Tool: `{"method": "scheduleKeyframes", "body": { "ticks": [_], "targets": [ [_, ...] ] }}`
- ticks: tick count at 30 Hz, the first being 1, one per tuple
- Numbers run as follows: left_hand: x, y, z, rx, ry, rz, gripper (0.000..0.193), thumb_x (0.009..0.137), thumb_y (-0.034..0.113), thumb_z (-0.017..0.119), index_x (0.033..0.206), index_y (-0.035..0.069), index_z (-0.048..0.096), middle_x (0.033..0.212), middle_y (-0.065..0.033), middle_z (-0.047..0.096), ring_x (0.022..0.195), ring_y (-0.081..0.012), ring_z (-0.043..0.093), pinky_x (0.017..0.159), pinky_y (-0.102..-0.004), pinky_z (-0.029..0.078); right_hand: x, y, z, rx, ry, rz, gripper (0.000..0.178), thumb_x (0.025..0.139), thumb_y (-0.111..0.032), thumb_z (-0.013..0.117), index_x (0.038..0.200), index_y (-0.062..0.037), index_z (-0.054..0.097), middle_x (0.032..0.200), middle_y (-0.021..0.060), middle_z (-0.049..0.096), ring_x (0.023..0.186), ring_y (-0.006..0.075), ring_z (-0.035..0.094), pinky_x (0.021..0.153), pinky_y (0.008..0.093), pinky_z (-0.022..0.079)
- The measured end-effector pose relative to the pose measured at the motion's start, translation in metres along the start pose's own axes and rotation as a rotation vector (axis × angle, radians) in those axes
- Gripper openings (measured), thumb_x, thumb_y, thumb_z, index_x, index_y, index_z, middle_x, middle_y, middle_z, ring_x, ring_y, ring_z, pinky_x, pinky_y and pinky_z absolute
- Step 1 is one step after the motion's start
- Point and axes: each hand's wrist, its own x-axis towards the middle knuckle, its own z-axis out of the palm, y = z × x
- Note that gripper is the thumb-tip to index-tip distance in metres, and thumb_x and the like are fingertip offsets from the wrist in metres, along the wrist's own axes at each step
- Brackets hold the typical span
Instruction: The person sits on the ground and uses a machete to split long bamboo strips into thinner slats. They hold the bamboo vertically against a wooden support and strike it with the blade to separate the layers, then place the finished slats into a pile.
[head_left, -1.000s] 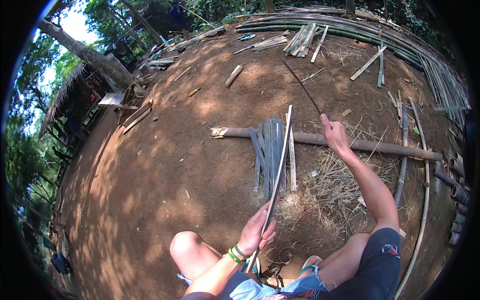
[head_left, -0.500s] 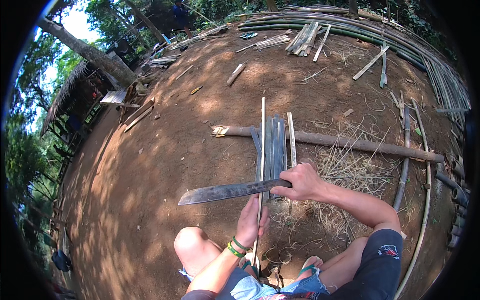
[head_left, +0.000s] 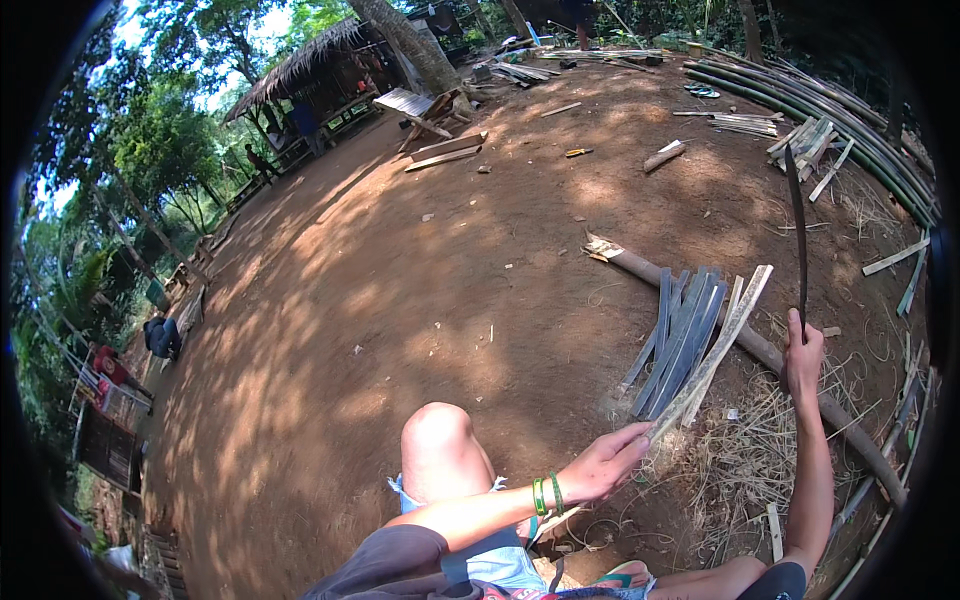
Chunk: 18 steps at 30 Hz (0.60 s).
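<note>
My left hand [head_left: 603,466] is closed around a long pale bamboo strip [head_left: 728,328], which slants up and to the right past my fingers. At the right, my right hand [head_left: 803,358] grips the handle of a machete [head_left: 798,225]. Its dark blade points up and away, apart from the strip. Just left of the strip, several dark flat bamboo strips [head_left: 672,350] lie in a bundle across a brown log [head_left: 632,262]. A heap of pale shavings [head_left: 735,470] covers the ground between my two hands.
Green bamboo poles [head_left: 830,125] lie at the far right beside a pile of split strips [head_left: 805,142]. A thatched hut [head_left: 310,75] and a wooden bench [head_left: 412,103] stand at the far left. Two people [head_left: 160,337] are near the left edge.
The machete has come off the strip and swung right, its blade now upright. My left hand still holds the strip, now tilted right. The view has turned left.
</note>
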Motion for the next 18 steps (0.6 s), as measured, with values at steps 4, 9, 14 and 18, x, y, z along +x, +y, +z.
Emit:
{"method": "scheduleKeyframes", "body": {
  "ticks": [4, 9, 14, 18],
  "targets": [
    [-0.003, -0.004, -0.003, 0.296, 0.132, 0.016, 0.037, 0.105, 0.03, 0.052, 0.133, 0.006, 0.05, 0.071, -0.0048, 0.057, 0.063, -0.0129, 0.054, 0.059, -0.0323, 0.044, -0.029, -0.042, 0.049, 0.327, -0.159, -0.014, 0.034, 0.096, -0.035, 0.068, 0.083, -0.0041, 0.065, 0.059, -0.0093, 0.047, 0.05, 0.0004, 0.041, 0.046, 0.0201, 0.027],
    [0.0, -0.007, 0.01, 0.482, 0.191, 0.198, 0.032, 0.103, 0.031, 0.054, 0.126, 0.008, 0.052, 0.068, -0.009, 0.058, 0.058, -0.0183, 0.057, 0.057, -0.0368, 0.044, -0.039, -0.057, 0.075, 0.239, -0.178, -0.13, 0.025, 0.091, -0.022, 0.075, 0.08, -0.0039, 0.061, 0.068, -0.0083, 0.05, 0.062, 0.0018, 0.042, 0.056, 0.0227, 0.032],
    [-0.005, -0.005, 0.011, 0.521, 0.224, 0.173, 0.031, 0.102, 0.03, 0.055, 0.123, 0.007, 0.053, 0.071, -0.0159, 0.059, 0.063, -0.0292, 0.062, 0.061, -0.0399, 0.046, -0.037, -0.063, 0.084, 0.188, -0.085, -0.192, 0.032, 0.097, -0.02, 0.066, 0.074, -0.0011, 0.054, 0.066, -0.0077, 0.045, 0.065, 0.0043, 0.037, 0.057, 0.0268, 0.029],
    [-0.007, -0.01, 0.006, 0.574, 0.24, 0.163, 0.032, 0.102, 0.031, 0.056, 0.124, 0.008, 0.053, 0.071, -0.0168, 0.06, 0.065, -0.0344, 0.063, 0.062, -0.0421, 0.046, -0.033, -0.061, 0.084, 0.103, -0.058, -0.22, 0.04, 0.101, -0.023, 0.061, 0.072, -0.0001, 0.045, 0.064, -0.0067, 0.035, 0.063, 0.0056, 0.031, 0.055, 0.0299, 0.023]
  ]
}}
